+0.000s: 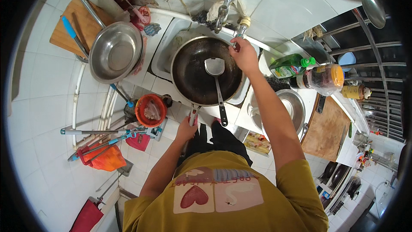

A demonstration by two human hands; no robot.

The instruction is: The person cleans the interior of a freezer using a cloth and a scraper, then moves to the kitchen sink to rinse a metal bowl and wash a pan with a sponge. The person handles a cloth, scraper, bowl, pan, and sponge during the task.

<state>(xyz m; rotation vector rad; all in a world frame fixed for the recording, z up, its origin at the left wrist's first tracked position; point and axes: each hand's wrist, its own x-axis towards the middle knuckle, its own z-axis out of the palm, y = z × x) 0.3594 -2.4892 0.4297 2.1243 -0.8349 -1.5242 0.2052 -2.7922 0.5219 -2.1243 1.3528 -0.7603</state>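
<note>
A dark wok (193,74) rests over the white sink (161,54), hiding most of the basin. My left hand (187,130) is closed around the wok's handle (194,112) at the near side. Inside the wok lies a metal spatula (214,67), its black handle sticking out over the near rim. My right hand (246,56) reaches past the wok's right side, its fingers around the end of a metal tap (239,33) on the tiled wall. A second metal tap (222,14) hangs just left of it, above the wok's far rim.
Left of the sink sit a stainless steel basin (116,53) and a wooden board (59,37). To the right are a green dish soap bottle (286,66), a lidded jar (326,77), a metal bowl (297,103) and a cutting board (325,129). An orange-red basket (150,111) stands below, left.
</note>
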